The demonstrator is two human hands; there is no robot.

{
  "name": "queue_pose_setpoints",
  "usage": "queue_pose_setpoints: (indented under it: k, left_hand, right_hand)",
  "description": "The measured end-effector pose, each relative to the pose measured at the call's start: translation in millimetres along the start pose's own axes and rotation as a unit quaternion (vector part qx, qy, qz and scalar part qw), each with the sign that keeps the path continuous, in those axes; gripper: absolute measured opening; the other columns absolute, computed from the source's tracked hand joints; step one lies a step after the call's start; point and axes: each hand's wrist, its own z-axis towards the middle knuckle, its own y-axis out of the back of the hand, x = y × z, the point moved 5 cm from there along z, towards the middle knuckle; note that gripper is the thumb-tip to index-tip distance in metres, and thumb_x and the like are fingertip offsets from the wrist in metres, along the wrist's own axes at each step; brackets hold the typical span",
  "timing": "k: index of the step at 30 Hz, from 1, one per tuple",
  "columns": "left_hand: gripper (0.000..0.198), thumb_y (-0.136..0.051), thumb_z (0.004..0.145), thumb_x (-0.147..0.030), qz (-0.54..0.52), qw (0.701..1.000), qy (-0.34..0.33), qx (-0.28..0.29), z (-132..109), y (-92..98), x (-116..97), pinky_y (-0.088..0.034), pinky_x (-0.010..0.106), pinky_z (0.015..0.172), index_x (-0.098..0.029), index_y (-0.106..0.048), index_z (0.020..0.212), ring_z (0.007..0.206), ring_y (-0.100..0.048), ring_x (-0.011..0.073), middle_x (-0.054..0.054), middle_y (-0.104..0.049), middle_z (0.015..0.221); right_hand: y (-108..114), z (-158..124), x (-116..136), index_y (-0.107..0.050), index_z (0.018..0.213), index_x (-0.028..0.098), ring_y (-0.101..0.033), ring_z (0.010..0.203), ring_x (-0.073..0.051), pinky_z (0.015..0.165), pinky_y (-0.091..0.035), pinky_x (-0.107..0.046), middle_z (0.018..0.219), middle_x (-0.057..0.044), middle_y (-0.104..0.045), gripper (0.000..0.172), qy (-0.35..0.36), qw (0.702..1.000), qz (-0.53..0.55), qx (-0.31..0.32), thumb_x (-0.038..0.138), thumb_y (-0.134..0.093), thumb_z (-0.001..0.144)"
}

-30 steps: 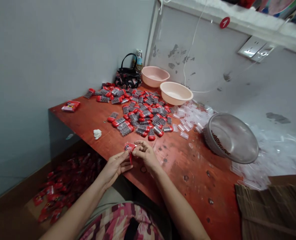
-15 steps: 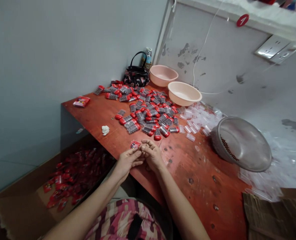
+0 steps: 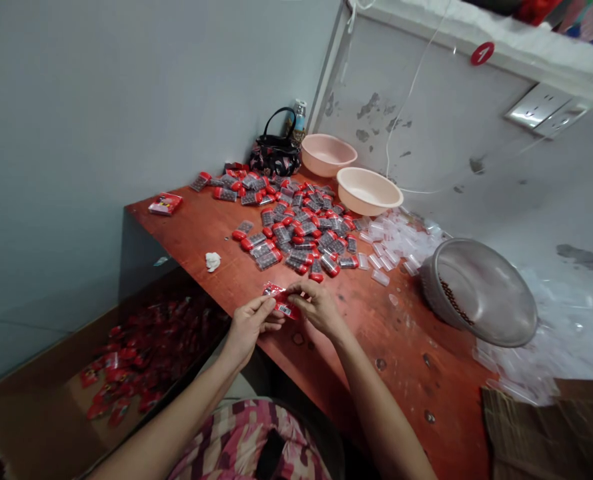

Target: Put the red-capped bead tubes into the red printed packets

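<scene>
Person seated at a corner of a reddish wooden tabletop [image 3: 391, 320], both forearms reaching in from the bottom of view. The left hand [image 3: 249, 325] is grasping a small red packet [image 3: 281, 300] by its near end, thumb and fingers pinching. The right hand [image 3: 319, 308] is grasping the far end, fingers curled over it. The packet is sitting between the two hands, over the front part of the tabletop.

At 12 o'clock from the hands, a heap of clear packs with red caps [image 3: 296, 233] is spreading across the wood. Farther out at 12, a black handbag [image 3: 275, 155] is resting against the wall, with a bottle [image 3: 299, 119] standing behind it. Two pink basins [image 3: 369, 191] are sitting at 1 o'clock. Loose clear plastic tubes [image 3: 396, 243] are lying at 2 o'clock, beside a tilted metal bowl [image 3: 476, 293] at 3 o'clock, dark beads lining its inside. A crumpled white tissue [image 3: 213, 261] is lying at 10 o'clock, and a small red box [image 3: 165, 203] lies farther out near the tabletop's corner. At 8 o'clock, below the tabletop, a cardboard box [image 3: 41, 400] is holding many red packets [image 3: 146, 353]. Flattened cardboard [image 3: 541, 433] is stacked at 4 o'clock.
</scene>
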Motion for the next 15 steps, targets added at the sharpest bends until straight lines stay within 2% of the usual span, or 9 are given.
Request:
queue_pose_setpoints:
  k: [2,3,5,7,10,13,15]
  left_hand:
    - [0.035,-0.057,0.072,-0.041,-0.026,0.999,0.029,-0.007,-4.7,4.3,1.6,-0.05,0.023,0.052,-0.011,-0.06,0.09,0.055,-0.063,0.015,0.008,-0.067,0.064]
    - [0.038,-0.054,0.073,-0.044,-0.043,0.997,0.067,0.004,-7.4,4.9,5.1,-0.05,0.023,0.051,-0.01,-0.061,0.088,0.055,-0.063,0.016,0.01,-0.067,0.065]
    - [0.043,-0.05,0.075,-0.047,-0.081,0.982,0.16,0.054,-13.6,1.7,14.1,-0.051,0.025,0.053,-0.006,-0.062,0.082,0.058,-0.064,0.0188,0.015,-0.068,0.07]
    - [0.043,-0.05,0.076,-0.046,-0.13,0.964,0.212,0.099,-18.0,-4.0,18.4,-0.052,0.027,0.057,-0.007,-0.063,0.084,0.066,-0.065,0.0209,0.016,-0.068,0.079]
    - [0.029,-0.057,0.074,-0.036,-0.16,0.965,0.183,0.097,-15.8,-7.6,14.7,-0.053,0.029,0.062,-0.014,-0.063,0.092,0.07,-0.065,0.0201,0.01,-0.068,0.086]
    - [0.022,-0.063,0.07,-0.026,-0.094,0.978,0.157,0.097,-12.6,-8.9,12.0,-0.053,0.029,0.063,-0.012,-0.065,0.087,0.066,-0.064,0.0169,0.009,-0.068,0.082]
    - [0.021,-0.065,0.068,-0.026,-0.041,0.984,0.145,0.098,-11.3,-8.0,12.4,-0.052,0.028,0.064,-0.01,-0.067,0.082,0.066,-0.063,0.0163,0.01,-0.068,0.08]
  right_hand:
    - [0.5,-0.2,2.2,-0.064,0.083,0.02,-0.057,0.071,-0.014,0.068,-0.043,-0.026,0.076,-0.002,-0.064,0.01,0.01,1.0,0.018,-0.022,0.018,-0.056,0.077]
    - [1.0,-0.6,3.8,-0.064,0.083,0.02,-0.058,0.072,-0.015,0.069,-0.044,-0.026,0.078,-0.003,-0.065,0.01,0.018,0.999,0.038,-0.028,0.019,-0.056,0.077]
    - [1.3,-1.8,8.7,-0.064,0.084,0.021,-0.059,0.081,-0.016,0.075,-0.044,-0.028,0.086,-0.005,-0.065,0.01,0.044,0.995,0.084,-0.021,0.02,-0.055,0.078]
    - [0.2,-4.3,14.3,-0.065,0.084,0.021,-0.057,0.093,-0.018,0.084,-0.042,-0.032,0.098,-0.006,-0.064,0.011,0.077,0.99,0.115,0.008,0.021,-0.055,0.079]
    - [-4.6,-12.1,18.5,-0.065,0.084,0.021,-0.049,0.107,-0.019,0.093,-0.035,-0.035,0.112,-0.006,-0.058,0.012,0.12,0.984,0.115,0.07,0.021,-0.054,0.08]
    - [-7.4,-20.6,12.0,-0.064,0.085,0.02,-0.046,0.112,-0.019,0.094,-0.035,-0.034,0.12,-0.006,-0.053,0.013,0.131,0.981,0.079,0.118,0.023,-0.052,0.082]
    - [-2.7,-20.8,0.9,-0.061,0.094,0.021,-0.046,0.112,-0.018,0.093,-0.036,-0.033,0.122,-0.007,-0.051,0.016,0.123,0.984,0.02,0.128,0.023,-0.049,0.083]
